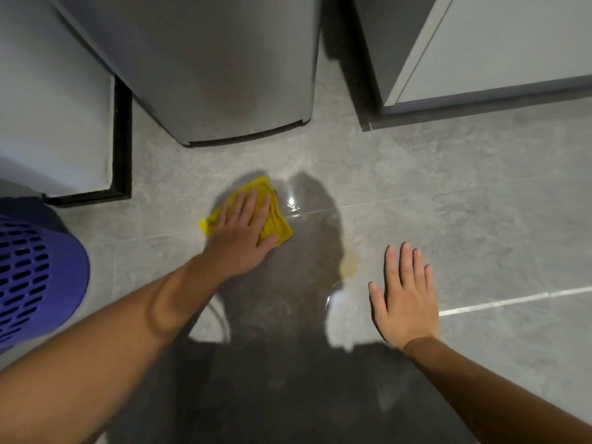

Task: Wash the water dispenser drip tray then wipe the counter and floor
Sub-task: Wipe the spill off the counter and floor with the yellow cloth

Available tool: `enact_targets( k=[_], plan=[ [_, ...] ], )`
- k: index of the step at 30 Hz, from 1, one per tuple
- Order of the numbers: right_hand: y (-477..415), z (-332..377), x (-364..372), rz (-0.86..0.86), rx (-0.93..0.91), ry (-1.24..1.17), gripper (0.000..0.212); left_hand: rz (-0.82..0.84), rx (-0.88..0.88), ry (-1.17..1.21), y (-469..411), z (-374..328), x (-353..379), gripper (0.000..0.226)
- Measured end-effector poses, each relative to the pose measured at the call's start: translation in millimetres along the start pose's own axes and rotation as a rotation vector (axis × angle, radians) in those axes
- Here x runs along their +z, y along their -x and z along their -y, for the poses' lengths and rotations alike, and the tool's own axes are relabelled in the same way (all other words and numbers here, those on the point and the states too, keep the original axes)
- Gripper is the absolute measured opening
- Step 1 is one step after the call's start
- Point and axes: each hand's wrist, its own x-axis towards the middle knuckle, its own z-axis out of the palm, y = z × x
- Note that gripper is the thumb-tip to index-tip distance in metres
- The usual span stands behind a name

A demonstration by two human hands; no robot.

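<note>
Left hand [244, 233] flat, fingers spread, pressing crumpled yellow cloth [272, 219] onto glossy grey tiled floor [448, 193], near centre. At 4 o'clock from cloth, well apart: right hand [404, 299], open, fingers together and straight, gripping nothing. At 12 o'clock: grey metal appliance base [224, 75]. At 9 o'clock: perforated purple plastic basket [38, 277].

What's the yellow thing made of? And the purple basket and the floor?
Yellow cloth: soft fabric, probably microfibre; it crumples under the left hand. Purple basket: looks like moulded plastic, with regular slots. Floor: grey stone-look tile, glossy, with grout lines.
</note>
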Motion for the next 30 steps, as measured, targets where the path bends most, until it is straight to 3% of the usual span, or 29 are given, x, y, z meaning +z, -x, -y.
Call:
enact_targets(
  k=[6, 9, 12, 16, 18, 20, 24, 27, 30],
  plan=[
    [-4, -15, -23, 0.109, -0.028, -0.238, 0.066, 0.059, 0.681, -0.273, -22, -77, -1, 0.082],
    [1, -52, -42, 0.091, -0.004, -0.337, 0.062, 0.036, 0.813, -0.251, 23, -94, 23, 0.078],
    [25, -80, -44, 0.077, 0.087, -0.242, 0.065, -0.004, 0.742, -0.186, 84, -91, 53, 0.082],
    [51, -89, -21, 0.095, -0.004, -0.074, 0.075, 0.011, 0.431, -0.067, 157, -66, 84, 0.091],
    [51, -90, -10, 0.064, -0.016, -0.002, 0.078, -0.006, 0.282, -0.005, 179, -47, 92, 0.084],
    [49, -90, -3, 0.043, -0.009, 0.040, 0.079, -0.010, 0.118, 0.026, 182, -36, 87, 0.081],
    [50, -92, 1, 0.029, -0.027, 0.044, 0.077, -0.063, -0.140, 0.084, 127, -38, 55, 0.096],
    [49, -92, 0, 0.010, -0.029, 0.024, 0.072, -0.088, -0.141, 0.083, 46, -41, 21, 0.084],
    [49, -94, -1, -0.007, -0.027, -0.035, 0.066, -0.001, 0.078, -0.040, -24, -72, -2, 0.081]
  ],
)
